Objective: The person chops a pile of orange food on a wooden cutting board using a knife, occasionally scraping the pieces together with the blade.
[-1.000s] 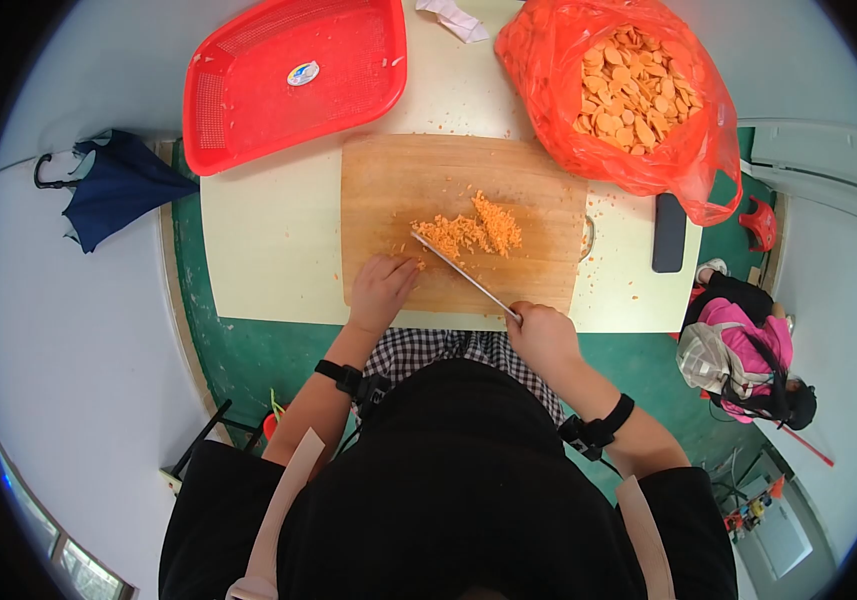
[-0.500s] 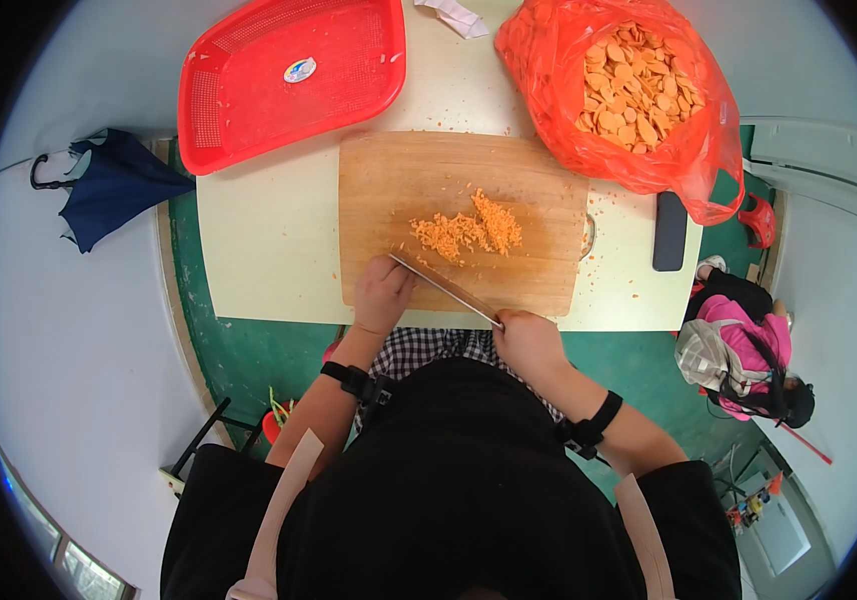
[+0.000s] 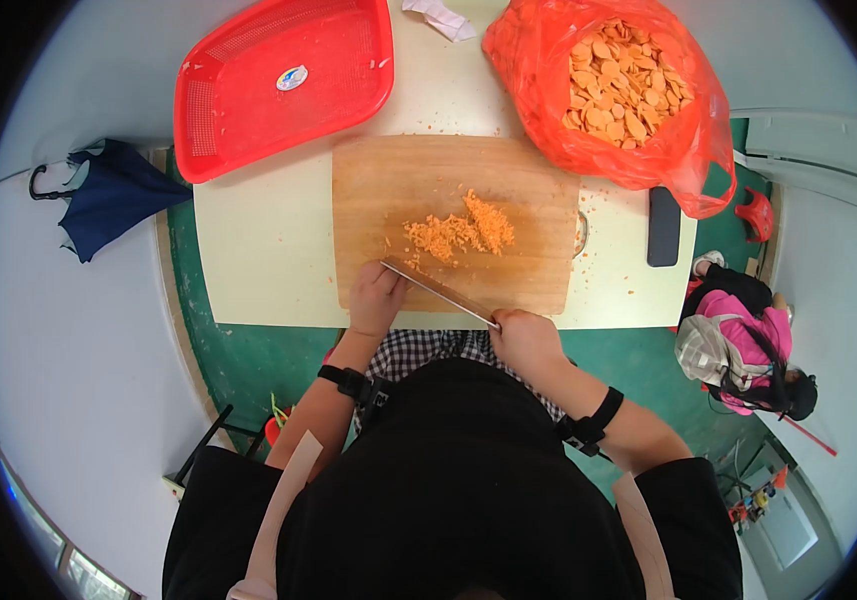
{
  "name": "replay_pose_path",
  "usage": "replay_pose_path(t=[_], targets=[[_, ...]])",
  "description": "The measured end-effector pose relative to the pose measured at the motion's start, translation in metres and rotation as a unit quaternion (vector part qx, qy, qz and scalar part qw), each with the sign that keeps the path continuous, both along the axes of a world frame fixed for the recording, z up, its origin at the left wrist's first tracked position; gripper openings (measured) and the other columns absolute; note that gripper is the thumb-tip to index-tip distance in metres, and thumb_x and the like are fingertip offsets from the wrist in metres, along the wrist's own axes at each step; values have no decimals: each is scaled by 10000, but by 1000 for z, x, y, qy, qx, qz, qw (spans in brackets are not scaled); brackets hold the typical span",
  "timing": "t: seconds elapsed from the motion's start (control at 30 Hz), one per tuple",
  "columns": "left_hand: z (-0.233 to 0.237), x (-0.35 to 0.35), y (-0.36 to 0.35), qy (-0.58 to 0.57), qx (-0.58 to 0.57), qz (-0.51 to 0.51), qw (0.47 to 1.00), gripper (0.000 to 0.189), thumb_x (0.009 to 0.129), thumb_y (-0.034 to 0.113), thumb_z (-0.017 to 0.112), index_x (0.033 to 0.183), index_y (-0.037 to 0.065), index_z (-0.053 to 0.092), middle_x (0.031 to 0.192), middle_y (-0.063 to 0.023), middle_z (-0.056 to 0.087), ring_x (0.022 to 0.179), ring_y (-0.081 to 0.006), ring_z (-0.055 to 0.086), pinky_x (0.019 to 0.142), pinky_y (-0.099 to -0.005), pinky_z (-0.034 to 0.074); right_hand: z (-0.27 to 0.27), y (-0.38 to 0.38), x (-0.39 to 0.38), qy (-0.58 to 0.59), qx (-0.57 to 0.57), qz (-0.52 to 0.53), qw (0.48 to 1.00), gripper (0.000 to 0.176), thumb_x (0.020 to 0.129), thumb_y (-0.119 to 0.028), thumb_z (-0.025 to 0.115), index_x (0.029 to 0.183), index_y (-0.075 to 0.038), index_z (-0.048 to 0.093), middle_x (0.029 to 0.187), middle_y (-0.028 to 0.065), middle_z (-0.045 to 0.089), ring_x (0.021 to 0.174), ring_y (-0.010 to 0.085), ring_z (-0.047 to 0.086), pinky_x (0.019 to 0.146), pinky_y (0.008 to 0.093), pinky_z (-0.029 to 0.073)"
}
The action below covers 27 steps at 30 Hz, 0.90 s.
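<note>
A wooden cutting board [image 3: 398, 180] lies on the pale table [image 3: 258, 240] in front of me. A small heap of finely chopped orange carrot [image 3: 458, 230] sits near the board's middle. My right hand [image 3: 523, 340] grips the handle of a long knife [image 3: 438, 290], whose blade runs up and left across the board's near part, just short of the heap. My left hand [image 3: 376, 298] rests with curled fingers on the board's near edge, beside the blade's tip.
An empty red plastic basket [image 3: 283, 80] stands at the table's far left. A red plastic bag [image 3: 613, 95] full of carrot slices stands at the far right. A dark phone [image 3: 664, 225] lies by the right edge. Another person [image 3: 743, 350] sits lower right.
The knife has been drawn back from the carrot heap toward me; its tip now lies by my left hand. Both hands have shifted slightly nearer the table's front edge.
</note>
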State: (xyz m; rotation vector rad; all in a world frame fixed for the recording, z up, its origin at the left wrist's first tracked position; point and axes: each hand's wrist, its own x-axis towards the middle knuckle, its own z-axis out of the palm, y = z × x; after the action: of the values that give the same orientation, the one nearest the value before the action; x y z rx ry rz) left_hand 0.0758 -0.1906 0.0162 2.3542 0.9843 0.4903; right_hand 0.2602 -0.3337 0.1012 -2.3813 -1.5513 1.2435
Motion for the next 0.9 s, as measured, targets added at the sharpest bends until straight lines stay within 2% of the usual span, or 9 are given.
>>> replay_pose_path(t=[0.27,0.47,0.53,0.9], targets=[[0,1,0,-26,10,-6,1000,120,665,38,656,777,24,617,794,-94,577,751,-280,557,652,-362,464,-17,15,-11,-10,-19,9,1000,165,770,-181,529,759,-26,586,708,158,616,667,301,620,604,398,509],[4,-1,-3,-12,33,-3,999,118,667,35,653,779,23,621,804,-91,578,773,-276,559,675,-355,469,-7,23,-7,3,28,5,1000,178,779,-192,518,760,-29,588,714,162,616,669,299,621,608,403,507],[4,-1,-5,-14,14,-3,1000,114,667,34,653,776,24,622,805,-89,577,775,-274,559,678,-354,469,-1,18,-3,6,-5,13,1000,163,772,-180,527,758,-29,588,717,165,615,666,301,620,611,405,506],[3,-2,-4,-18,38,-20,999,104,658,24,644,759,29,621,797,-85,576,761,-269,560,665,-347,471,-19,23,-11,2,-7,40,999,158,771,-167,517,760,-28,590,705,166,614,665,308,616,606,402,502]])
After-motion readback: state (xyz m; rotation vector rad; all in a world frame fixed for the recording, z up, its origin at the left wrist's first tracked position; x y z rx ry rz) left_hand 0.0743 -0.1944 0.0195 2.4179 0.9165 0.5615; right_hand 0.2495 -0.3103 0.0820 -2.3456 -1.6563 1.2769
